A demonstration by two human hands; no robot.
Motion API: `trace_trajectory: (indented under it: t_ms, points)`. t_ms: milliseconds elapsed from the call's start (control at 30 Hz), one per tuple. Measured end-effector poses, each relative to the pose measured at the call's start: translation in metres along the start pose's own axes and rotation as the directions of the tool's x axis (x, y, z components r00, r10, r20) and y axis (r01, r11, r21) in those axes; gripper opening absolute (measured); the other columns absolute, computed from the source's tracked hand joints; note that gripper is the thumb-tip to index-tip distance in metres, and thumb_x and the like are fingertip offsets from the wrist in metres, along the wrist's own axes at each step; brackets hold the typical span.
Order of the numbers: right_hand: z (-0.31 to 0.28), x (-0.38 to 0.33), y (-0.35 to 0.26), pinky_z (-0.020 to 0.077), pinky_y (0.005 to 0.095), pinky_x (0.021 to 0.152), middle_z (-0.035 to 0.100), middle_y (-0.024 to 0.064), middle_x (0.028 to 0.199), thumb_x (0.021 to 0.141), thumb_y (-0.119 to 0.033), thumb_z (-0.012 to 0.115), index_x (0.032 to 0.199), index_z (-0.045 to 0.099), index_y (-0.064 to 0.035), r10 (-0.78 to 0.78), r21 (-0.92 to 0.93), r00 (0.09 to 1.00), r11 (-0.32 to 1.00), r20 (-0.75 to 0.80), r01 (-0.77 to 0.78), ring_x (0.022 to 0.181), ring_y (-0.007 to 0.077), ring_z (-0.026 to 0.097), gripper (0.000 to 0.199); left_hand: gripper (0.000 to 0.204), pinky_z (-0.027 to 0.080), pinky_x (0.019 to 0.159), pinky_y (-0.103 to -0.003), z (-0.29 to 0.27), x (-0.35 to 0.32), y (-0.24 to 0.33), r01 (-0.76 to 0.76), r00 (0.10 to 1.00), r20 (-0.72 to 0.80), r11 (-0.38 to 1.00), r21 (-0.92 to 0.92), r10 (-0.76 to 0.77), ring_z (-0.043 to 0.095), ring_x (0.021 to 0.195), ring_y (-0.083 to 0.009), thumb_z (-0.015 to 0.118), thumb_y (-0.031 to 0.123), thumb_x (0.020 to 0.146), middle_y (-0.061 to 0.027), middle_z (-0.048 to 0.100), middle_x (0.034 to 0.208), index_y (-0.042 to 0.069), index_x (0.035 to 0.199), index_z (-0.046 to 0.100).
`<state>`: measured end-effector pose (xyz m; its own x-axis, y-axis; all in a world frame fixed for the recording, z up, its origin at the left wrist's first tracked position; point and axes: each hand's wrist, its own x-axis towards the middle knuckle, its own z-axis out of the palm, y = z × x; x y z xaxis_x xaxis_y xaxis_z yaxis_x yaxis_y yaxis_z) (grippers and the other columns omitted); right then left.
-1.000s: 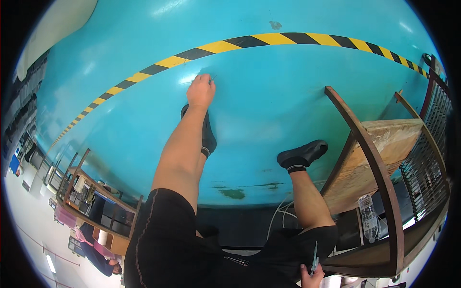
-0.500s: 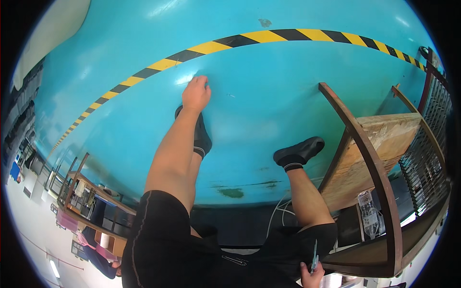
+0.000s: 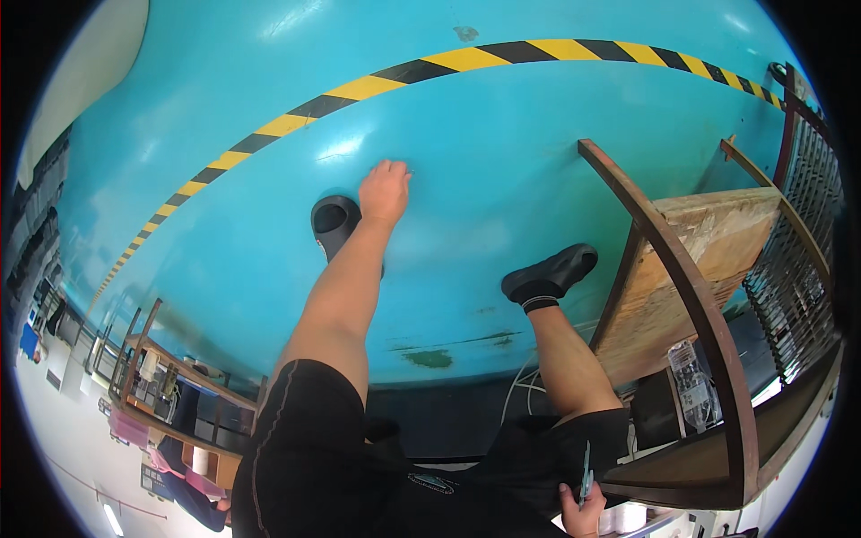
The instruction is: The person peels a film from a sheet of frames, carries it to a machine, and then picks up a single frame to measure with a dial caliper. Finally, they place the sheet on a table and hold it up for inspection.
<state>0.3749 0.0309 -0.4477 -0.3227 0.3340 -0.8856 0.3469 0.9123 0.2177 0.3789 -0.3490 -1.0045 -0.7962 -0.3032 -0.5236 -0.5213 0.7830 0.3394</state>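
Observation:
My left arm stretches down to the blue floor (image 3: 457,215), with my left hand (image 3: 386,191) low over it beside my left shoe (image 3: 335,222). Its fingers are curled together at a small thin piece (image 3: 410,172), too small to make out. Close to my right thigh, my right hand (image 3: 585,517) is closed around a slim, pale, pointed tool (image 3: 587,471), its tip upward. Whether it is tweezers or snips does not show clearly.
Yellow-and-black striped tape (image 3: 466,59) curves across the floor. On the right stands a brown metal frame (image 3: 686,269) with a worn wooden board (image 3: 708,260) and a clear plastic bottle (image 3: 691,386). A person's dark sleeve (image 3: 193,498) shows at lower left, near a rack (image 3: 170,421).
My left hand has moved right and down to the small piece on the floor, its fingers closing there. My left shoe now shows farther left. The right hand keeps its tool.

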Motion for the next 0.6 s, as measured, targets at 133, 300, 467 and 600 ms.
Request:
trace_trajectory:
  t_ms: [133,300,467,600]
  points:
    - [-0.003,0.002,-0.006,0.0503,0.0358,0.071,0.067,0.0182,0.085,0.084,-0.029,0.075,0.108,0.063,0.0023,-0.024,0.069,1.0,0.997,0.006,0.023,0.075,0.0218,0.06,0.041,0.013,0.051,0.073,-0.043,0.002,0.003,0.001,0.008,0.999,-0.032,1.0,-0.024,-0.008,0.061,0.088,-0.0294,0.066,0.021,0.085,-0.008,0.059,0.095,0.013,0.093,0.059]
    - [-0.007,0.004,-0.009,0.0498,0.0349,0.07,0.067,0.0162,0.085,0.085,-0.025,0.074,0.105,0.064,0.0025,0.062,-0.043,0.996,0.997,0.057,-0.059,0.076,0.0188,0.058,0.036,0.013,0.051,0.073,-0.044,-0.006,0.026,0.001,0.06,0.984,-0.162,0.994,-0.093,-0.074,0.061,0.089,-0.0311,0.064,0.019,0.087,-0.0079,0.059,0.095,0.014,0.097,0.058]
    - [-0.001,0.004,0.011,0.0499,0.0354,0.071,0.068,0.017,0.086,0.085,-0.026,0.075,0.105,0.064,0.0026,-0.008,0.103,1.0,0.995,0.001,0.008,0.077,0.0192,0.059,0.037,0.013,0.051,0.073,-0.044,-0.015,0.042,0.011,0.204,0.965,-0.128,0.963,-0.178,-0.228,0.061,0.09,-0.031,0.063,0.018,0.087,-0.0076,0.061,0.099,0.014,0.098,0.058]
    - [-0.008,0.007,0.01,0.0505,0.035,0.074,0.069,0.0178,0.091,0.085,-0.026,0.075,0.109,0.063,0.0031,0.051,0.037,0.997,0.998,0.066,-0.053,0.081,0.019,0.061,0.04,0.015,0.052,0.073,-0.044,-0.014,0.04,0.006,0.174,0.959,-0.195,0.97,-0.172,-0.206,0.062,0.091,-0.0303,0.063,0.019,0.087,-0.008,0.062,0.099,0.015,0.101,0.058]
